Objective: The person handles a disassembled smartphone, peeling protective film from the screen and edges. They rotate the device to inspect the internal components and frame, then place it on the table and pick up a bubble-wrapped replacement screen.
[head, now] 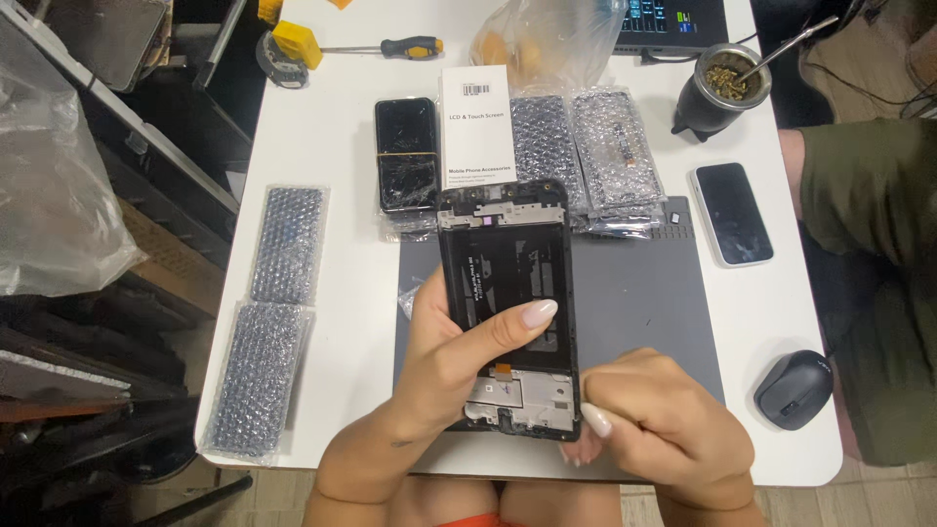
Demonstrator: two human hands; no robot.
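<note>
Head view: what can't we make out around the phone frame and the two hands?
- Phone frame, head view: its lower left edge is covered by the left hand.
- Right hand: fingertips curl under at the frame's bottom corner, so whether they pinch anything cannot be told.
- Laptop: cut off by the top edge.
- Cracked phone: details too small.

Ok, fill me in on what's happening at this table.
A person holds an opened phone screen assembly upright over a grey work mat, inner side facing them. The left hand grips its edge, thumb across the middle; the right hand pinches the lower right corner. Around the mat lie bubble-wrapped parts, a cracked phone, a white box, a white-cased phone and a mouse.
</note>
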